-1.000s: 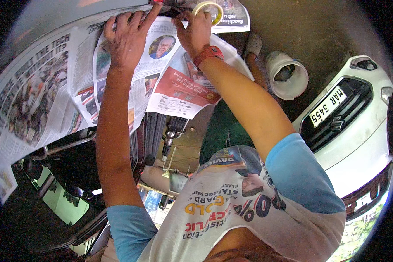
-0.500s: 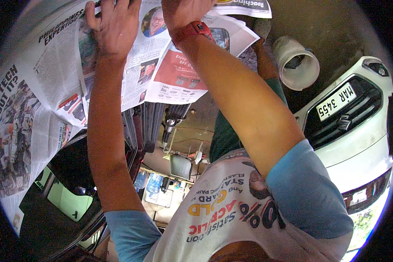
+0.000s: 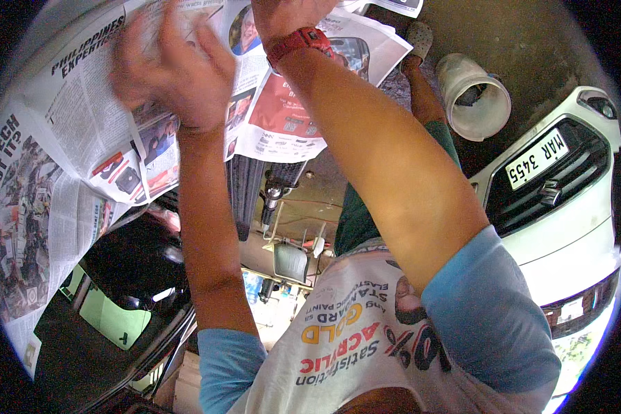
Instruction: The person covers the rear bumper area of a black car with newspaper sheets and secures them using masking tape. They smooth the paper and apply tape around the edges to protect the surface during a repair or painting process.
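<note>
Several newspaper sheets (image 3: 58,121) lie overlapping across the upper left, draped over what looks like a vehicle's body. Above them is my left hand (image 3: 176,72), blurred by motion, its fingers apart and nothing seen in them. Whether it touches the paper I cannot tell. My right hand (image 3: 293,15) reaches to the top edge, over the sheet with the red advertisement (image 3: 279,107). Its fingers are cut off by the picture's rim. A red wristwatch (image 3: 300,45) sits on that wrist.
Below the paper, at the left, is a glossy black vehicle part (image 3: 134,259). A white bucket (image 3: 472,96) lies on its side on the floor at the right. Beyond it stands a white car (image 3: 566,241). My foot in a perforated clog (image 3: 419,40) is near the bucket.
My left hand has moved down and slightly right, off its earlier spot flat on the newspaper. More of the black vehicle part shows. My right hand has stayed nearly in place.
</note>
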`<action>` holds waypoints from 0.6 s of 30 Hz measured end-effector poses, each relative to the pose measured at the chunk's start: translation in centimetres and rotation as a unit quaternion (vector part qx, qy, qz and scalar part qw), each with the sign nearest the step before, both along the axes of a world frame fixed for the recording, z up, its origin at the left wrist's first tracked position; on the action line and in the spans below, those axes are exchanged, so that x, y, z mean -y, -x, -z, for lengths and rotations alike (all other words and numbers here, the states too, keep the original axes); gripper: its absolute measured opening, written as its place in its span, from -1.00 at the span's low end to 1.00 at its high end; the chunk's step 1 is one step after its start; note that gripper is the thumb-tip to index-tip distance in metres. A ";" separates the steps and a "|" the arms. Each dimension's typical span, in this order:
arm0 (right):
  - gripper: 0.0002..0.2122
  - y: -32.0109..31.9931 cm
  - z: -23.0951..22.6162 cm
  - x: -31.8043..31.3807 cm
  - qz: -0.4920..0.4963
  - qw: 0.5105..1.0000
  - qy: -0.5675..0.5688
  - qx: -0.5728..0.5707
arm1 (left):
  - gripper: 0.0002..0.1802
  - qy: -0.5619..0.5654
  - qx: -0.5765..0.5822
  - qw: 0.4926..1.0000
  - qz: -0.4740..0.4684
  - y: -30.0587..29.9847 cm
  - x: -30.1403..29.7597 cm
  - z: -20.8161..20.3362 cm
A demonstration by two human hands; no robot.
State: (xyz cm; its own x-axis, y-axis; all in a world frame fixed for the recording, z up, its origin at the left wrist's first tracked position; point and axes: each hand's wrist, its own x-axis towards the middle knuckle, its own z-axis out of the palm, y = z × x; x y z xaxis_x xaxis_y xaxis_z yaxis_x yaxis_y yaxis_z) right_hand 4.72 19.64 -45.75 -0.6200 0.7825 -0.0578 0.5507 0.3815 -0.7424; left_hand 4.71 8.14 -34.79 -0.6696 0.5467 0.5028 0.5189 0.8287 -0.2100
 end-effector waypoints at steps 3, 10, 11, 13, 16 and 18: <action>-0.73 -2.0 0.0 -1.1 -0.064 0.994 0.033 -0.084 | -0.37 0.091 0.300 0.949 0.030 -1.0 0.4 4.7; -0.68 -10.3 3.6 -7.0 -0.134 0.991 -0.004 0.012 | -0.39 0.093 0.273 0.957 0.000 -1.1 -3.2 6.9; -0.69 -10.6 4.7 -7.7 -0.159 0.987 0.010 0.011 | -0.37 0.103 0.277 0.955 -0.001 -1.1 -3.1 7.4; -0.70 -10.7 5.5 -8.6 -0.206 0.978 0.038 0.011 | -0.32 0.125 0.283 0.951 -0.002 -1.0 -2.4 8.4; -0.71 -10.4 5.5 -9.7 -0.249 0.962 0.110 0.012 | -0.27 0.151 0.302 0.941 -0.027 -1.1 -2.0 9.3; -0.71 -10.3 4.4 -10.3 -0.285 0.950 0.125 0.039 | -0.25 0.143 0.285 0.947 -0.034 -1.7 -2.0 10.1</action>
